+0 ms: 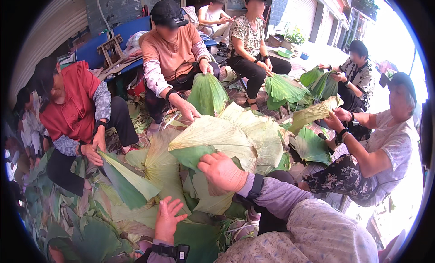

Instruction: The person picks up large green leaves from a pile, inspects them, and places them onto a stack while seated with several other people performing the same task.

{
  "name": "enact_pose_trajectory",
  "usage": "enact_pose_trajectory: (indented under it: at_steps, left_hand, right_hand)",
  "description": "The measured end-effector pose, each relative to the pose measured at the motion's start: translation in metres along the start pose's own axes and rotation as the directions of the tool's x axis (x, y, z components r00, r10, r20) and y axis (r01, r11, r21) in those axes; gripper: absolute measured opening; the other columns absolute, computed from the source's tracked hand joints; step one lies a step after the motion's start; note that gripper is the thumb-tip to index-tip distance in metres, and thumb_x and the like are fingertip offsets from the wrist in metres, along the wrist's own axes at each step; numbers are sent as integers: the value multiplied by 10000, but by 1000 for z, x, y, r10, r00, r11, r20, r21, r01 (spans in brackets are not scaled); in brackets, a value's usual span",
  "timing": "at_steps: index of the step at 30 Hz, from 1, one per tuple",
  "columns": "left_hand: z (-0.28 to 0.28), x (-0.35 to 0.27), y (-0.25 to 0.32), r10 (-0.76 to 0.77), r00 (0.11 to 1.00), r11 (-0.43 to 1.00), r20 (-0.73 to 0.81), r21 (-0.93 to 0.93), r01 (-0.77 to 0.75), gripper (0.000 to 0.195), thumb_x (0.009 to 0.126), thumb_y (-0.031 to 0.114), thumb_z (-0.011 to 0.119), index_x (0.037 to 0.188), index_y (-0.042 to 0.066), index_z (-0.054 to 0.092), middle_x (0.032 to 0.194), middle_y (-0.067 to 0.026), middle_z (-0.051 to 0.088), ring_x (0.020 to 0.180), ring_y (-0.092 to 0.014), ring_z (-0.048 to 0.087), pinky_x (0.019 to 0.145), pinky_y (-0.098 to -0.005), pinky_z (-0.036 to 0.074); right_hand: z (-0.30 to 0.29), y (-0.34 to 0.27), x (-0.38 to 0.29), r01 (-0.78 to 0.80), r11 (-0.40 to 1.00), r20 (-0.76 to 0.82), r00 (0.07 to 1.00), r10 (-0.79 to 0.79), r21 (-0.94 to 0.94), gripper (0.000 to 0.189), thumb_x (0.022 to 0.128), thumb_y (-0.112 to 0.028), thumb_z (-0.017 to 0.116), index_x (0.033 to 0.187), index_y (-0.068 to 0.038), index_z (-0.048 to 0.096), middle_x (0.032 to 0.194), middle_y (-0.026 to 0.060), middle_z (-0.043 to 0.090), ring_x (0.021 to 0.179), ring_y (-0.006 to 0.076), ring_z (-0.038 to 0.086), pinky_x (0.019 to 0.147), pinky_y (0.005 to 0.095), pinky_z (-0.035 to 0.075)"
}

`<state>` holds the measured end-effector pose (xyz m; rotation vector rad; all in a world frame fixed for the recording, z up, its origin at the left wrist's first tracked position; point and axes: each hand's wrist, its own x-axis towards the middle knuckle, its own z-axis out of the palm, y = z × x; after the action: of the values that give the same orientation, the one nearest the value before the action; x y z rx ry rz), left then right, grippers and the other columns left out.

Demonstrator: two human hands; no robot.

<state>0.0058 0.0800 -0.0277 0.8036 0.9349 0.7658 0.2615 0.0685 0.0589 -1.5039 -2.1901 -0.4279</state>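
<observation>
My right hand (222, 173), in a lilac sleeve with a black wrist strap, is closed on the edge of a green lotus leaf (192, 155) over the middle of the pile. Under and behind it lies a folded, pale yellow-green lotus leaf (217, 135), which a co-worker's hand touches at its upper left. My left hand (168, 219) is at the lower middle, palm up with fingers apart, holding nothing. Near it a large dark green leaf (198, 241) lies at the bottom, and a yellowish opened leaf (163, 164) spreads above it.
Several co-workers sit around the heap, some holding folded leaves (208, 93). At the left, a person in red holds a half-folded leaf (131, 181). More leaves (95, 239) cover the ground at lower left. Behind are a blue bench (131, 27) and a green basin (284, 52).
</observation>
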Motion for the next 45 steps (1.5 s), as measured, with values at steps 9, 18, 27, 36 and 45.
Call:
enact_pose_trajectory:
  at_steps: [9, 18, 27, 36, 45]
  left_hand:
    - [-36, 16, -25, 95, 944, 988, -315, -87, -129, 463, 828, 95, 525, 1265, 47, 378, 1213, -110, 446, 1063, -235, 464, 900, -353, 389]
    - [-12, -25, 26, 250, 947, 951, 200, 135, -279, 478, 723, -45, 469, 1201, -30, 450, 1119, -82, 535, 1000, -147, 514, 879, -282, 396]
    - [-15, -42, 23, 198, 968, 975, 153, 70, -211, 381, 742, 110, 610, 1091, -25, 537, 976, -40, 592, 893, -110, 533, 816, -243, 408]
    - [-9, -36, 36, 349, 902, 686, 255, 587, -431, 213, 754, 102, 653, 911, -19, 576, 721, -11, 533, 686, -108, 513, 650, -234, 424]
    - [-21, -36, 31, 162, 943, 616, 292, 716, -328, 122, 799, 94, 589, 825, -25, 591, 683, -52, 515, 616, -121, 482, 569, -252, 391]
  right_hand:
    - [29, -120, -60, 417, 743, 195, 790, -582, 524, 225, 713, -261, 575, 822, -73, 517, 809, 75, 499, 781, 256, 534, 693, 362, 430]
    - [1, -42, 17, 134, 770, 79, 969, -233, 624, 520, 709, -229, 671, 1161, -68, 470, 1205, 120, 457, 1077, 293, 478, 879, 370, 405]
    - [50, -47, -6, -390, 454, 557, 763, -328, 801, 278, 818, -291, 585, 985, -69, 586, 765, 125, 602, 696, 266, 565, 670, 317, 451]
    - [66, -59, -2, -257, 599, 547, 751, -370, 758, 177, 850, -220, 565, 913, -55, 577, 697, 105, 565, 595, 182, 520, 590, 308, 434]
    - [65, -47, 12, -322, 548, 604, 638, -477, 772, 157, 829, -192, 582, 891, -49, 604, 710, 73, 605, 608, 148, 545, 591, 280, 440]
